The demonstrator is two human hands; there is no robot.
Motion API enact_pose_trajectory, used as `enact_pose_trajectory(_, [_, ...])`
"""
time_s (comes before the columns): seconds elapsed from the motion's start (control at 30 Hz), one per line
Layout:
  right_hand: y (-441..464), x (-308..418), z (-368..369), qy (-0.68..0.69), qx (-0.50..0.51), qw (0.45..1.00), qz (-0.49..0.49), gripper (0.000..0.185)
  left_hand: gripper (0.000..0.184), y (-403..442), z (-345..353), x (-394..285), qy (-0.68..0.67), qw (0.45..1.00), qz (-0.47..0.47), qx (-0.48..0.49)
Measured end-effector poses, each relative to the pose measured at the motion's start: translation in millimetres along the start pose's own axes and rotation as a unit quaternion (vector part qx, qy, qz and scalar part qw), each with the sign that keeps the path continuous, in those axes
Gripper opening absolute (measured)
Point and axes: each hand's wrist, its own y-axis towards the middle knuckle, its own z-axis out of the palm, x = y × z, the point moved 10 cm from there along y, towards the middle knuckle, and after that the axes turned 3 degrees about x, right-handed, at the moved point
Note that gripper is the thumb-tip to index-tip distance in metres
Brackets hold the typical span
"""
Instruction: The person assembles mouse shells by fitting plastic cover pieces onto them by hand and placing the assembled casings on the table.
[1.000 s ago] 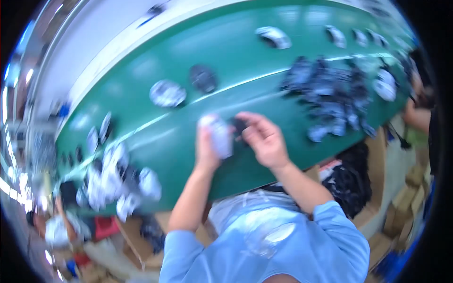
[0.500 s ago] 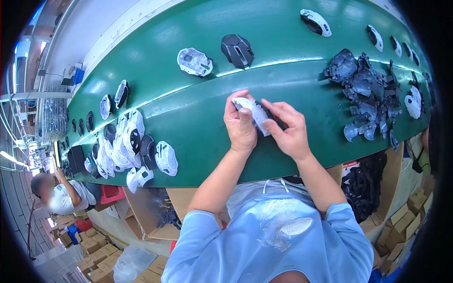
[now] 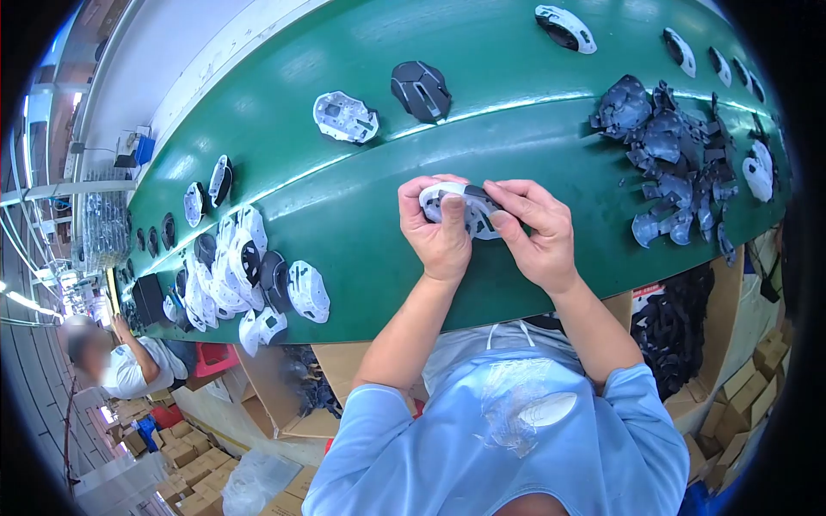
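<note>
Over the green table (image 3: 370, 206), my left hand (image 3: 437, 230) is wrapped round a white shell (image 3: 476, 217), thumb on its near face and fingers behind it. Its open inner side with cutouts now shows. My right hand (image 3: 535, 230) pinches a black part (image 3: 483, 196) against the shell's right end; the fingers partly cover it. Beyond my hands lie a white shell with its inside up (image 3: 346, 118) and a black mouse-shaped cover (image 3: 421, 90).
White shells are piled at the left (image 3: 225, 271), black curved parts at the right (image 3: 671, 163). Black-and-white pieces line the far side (image 3: 565, 29). Boxes of dark parts (image 3: 675, 331) stand below the table edge. A person in white (image 3: 142, 365) is at far left.
The black part has come together with the white shell, which has turned to show its inside. Both hands closed around the pieces, and the camera view has shifted.
</note>
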Motion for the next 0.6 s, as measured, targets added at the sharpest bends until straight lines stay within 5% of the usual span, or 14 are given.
enact_pose_trajectory(0.13, [5, 10, -1, -0.112, 0.001, 0.993, -0.04, 0.029, 0.035, -5, -2, -4, 0.115, 0.992, -0.033, -0.042])
enact_pose_trajectory(0.27, [21, -2, -6, -0.215, 0.027, 0.975, -0.046, 0.016, 0.035, -4, 18, 6, 0.095, 0.993, -0.072, 0.014])
enact_pose_trajectory(0.37, [26, -6, 6, -0.227, 0.059, 0.969, -0.082, 0.01, 0.035, -3, 13, 24, 0.035, 0.99, -0.136, 0.019])
enact_pose_trajectory(0.6, [25, -20, 13, -0.19, 0.074, 0.976, -0.073, 0.009, 0.032, -3, 1, 29, 0.129, 0.985, -0.116, -0.013])
